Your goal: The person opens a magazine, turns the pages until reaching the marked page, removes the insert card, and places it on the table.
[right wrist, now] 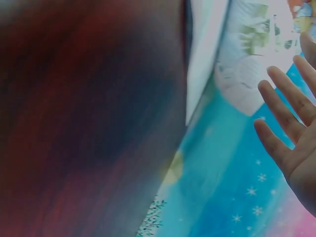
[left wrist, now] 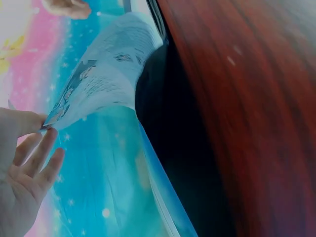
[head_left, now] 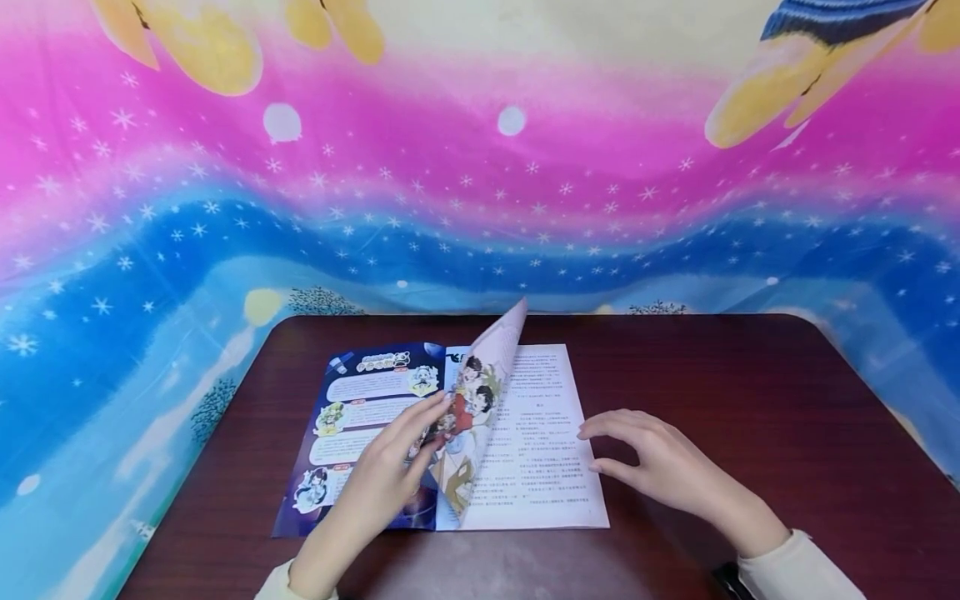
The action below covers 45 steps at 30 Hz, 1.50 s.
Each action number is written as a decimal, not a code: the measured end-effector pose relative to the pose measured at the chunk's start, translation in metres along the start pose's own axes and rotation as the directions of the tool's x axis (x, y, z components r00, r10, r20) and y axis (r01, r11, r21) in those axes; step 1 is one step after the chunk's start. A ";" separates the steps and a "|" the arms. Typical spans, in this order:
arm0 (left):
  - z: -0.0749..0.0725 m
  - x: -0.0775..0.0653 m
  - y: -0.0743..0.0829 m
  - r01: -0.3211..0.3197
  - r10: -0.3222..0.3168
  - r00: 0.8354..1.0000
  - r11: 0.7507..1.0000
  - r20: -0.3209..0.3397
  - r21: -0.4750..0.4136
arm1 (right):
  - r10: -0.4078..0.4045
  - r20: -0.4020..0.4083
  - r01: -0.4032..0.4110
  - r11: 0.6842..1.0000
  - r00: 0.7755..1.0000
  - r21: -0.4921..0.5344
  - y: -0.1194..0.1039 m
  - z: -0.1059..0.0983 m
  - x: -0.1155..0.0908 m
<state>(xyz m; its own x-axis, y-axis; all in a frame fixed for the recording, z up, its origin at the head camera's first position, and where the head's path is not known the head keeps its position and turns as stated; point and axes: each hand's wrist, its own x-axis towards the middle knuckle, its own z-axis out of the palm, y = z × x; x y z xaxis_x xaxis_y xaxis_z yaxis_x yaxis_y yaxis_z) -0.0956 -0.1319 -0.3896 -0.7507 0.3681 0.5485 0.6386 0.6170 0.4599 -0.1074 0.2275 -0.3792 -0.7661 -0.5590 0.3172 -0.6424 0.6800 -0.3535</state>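
An open magazine lies on the table, its left page dark blue with cartoon figures and its right page white with printed text. One illustrated page stands curled up from the middle fold. My left hand pinches that page's edge between thumb and forefinger, seen most plainly in the left wrist view, where the other fingers spread away from it. At the magazine's right edge is my right hand, fingers extended and thumb apart, holding nothing. The right wrist view shows its fingers spread.
A dark reddish-brown table with rounded far corners bears the magazine. Behind and beside it hangs a colourful cloth with snowflakes and cartoon shapes. Pale sleeves cover both forearms, and something black shows beside the right cuff.
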 end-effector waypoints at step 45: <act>-0.089 -0.095 -0.063 0.354 -0.371 0.928 0.906 0.031 0.232 | 0.039 0.257 -0.029 0.999 0.966 -0.040 0.027 0.016 -0.020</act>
<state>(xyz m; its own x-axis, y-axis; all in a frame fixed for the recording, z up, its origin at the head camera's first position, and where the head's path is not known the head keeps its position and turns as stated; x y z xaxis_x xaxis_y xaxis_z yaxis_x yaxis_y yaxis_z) -0.0493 -0.2676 -0.4090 -0.9389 0.1345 0.3169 0.2734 0.8505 0.4492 -0.1096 0.2498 -0.4089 -0.7694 -0.6353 0.0666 -0.6183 0.7146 -0.3272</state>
